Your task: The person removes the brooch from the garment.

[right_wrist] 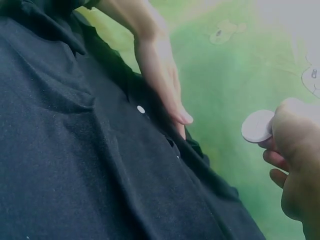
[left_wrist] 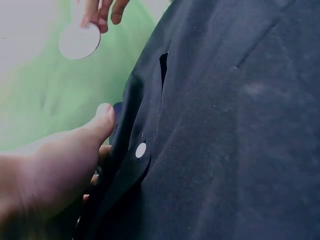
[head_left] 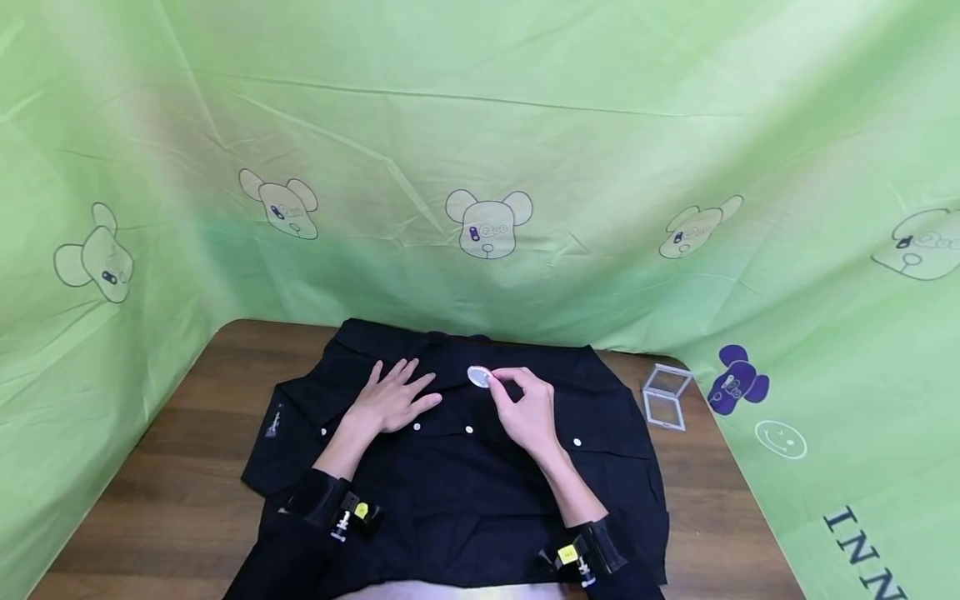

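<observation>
A black shirt (head_left: 465,483) with small white buttons lies spread over the wooden table. My left hand (head_left: 392,400) rests flat on its upper left part, fingers spread. Between thumb and fingers, my right hand (head_left: 528,408) pinches a round white disc (head_left: 478,377) by its edge, above the upper middle of the shirt. The disc (left_wrist: 80,41) shows a plain pale face in the left wrist view. From the right wrist, the disc (right_wrist: 257,126) appears beyond the shirt's edge, and part of the left hand (right_wrist: 162,75) lies against the fabric.
A clear square frame-like case (head_left: 666,397), unfolded, lies on the table right of the shirt. Bare wood (head_left: 187,433) shows at the left. A green printed cloth (head_left: 480,150) hangs around the back and sides of the table.
</observation>
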A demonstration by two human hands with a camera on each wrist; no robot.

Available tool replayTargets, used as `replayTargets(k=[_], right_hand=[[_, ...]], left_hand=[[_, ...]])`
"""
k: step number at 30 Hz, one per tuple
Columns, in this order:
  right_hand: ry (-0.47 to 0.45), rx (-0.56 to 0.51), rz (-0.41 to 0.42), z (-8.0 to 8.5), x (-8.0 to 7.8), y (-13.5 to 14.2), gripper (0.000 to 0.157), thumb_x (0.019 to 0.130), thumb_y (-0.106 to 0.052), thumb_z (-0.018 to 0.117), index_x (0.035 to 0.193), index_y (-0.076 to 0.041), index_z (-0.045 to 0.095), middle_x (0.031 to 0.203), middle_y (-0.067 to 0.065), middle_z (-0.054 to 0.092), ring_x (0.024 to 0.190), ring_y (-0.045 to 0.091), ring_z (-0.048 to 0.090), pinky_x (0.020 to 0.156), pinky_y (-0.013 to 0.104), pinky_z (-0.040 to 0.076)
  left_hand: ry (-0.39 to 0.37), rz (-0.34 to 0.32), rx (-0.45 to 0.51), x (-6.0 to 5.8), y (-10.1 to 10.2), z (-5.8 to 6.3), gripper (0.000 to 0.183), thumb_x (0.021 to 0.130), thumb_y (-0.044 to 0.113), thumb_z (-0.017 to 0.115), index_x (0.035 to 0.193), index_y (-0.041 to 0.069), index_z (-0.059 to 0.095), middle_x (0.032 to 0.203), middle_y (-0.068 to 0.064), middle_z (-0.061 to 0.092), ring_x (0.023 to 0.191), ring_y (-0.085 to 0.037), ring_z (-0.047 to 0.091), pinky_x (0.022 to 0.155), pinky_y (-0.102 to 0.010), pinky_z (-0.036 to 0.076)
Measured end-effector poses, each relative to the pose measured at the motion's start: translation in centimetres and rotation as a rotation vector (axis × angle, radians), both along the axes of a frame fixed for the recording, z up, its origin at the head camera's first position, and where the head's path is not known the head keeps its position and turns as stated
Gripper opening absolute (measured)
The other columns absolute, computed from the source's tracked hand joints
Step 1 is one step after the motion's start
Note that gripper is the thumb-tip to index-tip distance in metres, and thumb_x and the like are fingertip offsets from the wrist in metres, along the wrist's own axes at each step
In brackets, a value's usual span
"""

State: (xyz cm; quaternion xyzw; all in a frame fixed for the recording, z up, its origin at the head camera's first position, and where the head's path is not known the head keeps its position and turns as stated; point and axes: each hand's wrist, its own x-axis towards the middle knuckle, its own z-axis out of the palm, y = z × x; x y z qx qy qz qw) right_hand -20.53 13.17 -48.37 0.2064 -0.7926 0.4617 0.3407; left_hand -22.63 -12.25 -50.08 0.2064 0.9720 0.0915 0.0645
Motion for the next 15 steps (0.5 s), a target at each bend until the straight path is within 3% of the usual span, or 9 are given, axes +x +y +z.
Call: replayTargets(k=[6, 12, 15], right_hand=[[-0.019, -0.012, -0.002, 1.8, 1.3, -0.5, 0.008, 0.078, 0.010, 0.081, 0.085, 0.005, 0.079, 0.081, 0.017, 0.076, 0.074, 0.032, 0.070, 0.069, 0.035, 0.051], [-0.006, -0.006, -0.002, 2.1, 1.4, -0.4, 0.009, 0.078, 0.010, 0.081, 0.085, 0.005, 0.079, 0.081, 0.016, 0.076, 0.073, 0.029, 0.070, 0.067, 0.045, 0.053], [0.004, -0.011, 0.002, 2.1, 1.3, -0.3, 0.009, 0.078, 0.010, 0.081, 0.085, 0.005, 0.079, 0.080, 0.016, 0.076, 0.072, 0.030, 0.069, 0.066, 0.043, 0.053]], left_hand=[[-0.018, 0.013, 0.022, -0.7, 0.1, -0.7, 0.070, 0.106, 0.065, 0.031, 0.162, 0.023, 0.039, 0.168, -0.016, 0.020, 0.152, -0.035, 0.011, 0.120, -0.065, 0.007], [-0.014, 0.015, 0.066, -1.0, 0.1, -1.4, 0.072, 0.105, 0.065, 0.033, 0.163, 0.021, 0.037, 0.169, -0.017, 0.016, 0.153, -0.035, 0.007, 0.119, -0.066, 0.008], [0.014, 0.022, 0.089, -1.0, 0.1, -1.3, 0.071, 0.105, 0.064, 0.036, 0.162, 0.022, 0.039, 0.169, -0.016, 0.020, 0.152, -0.035, 0.011, 0.119, -0.066, 0.011]])
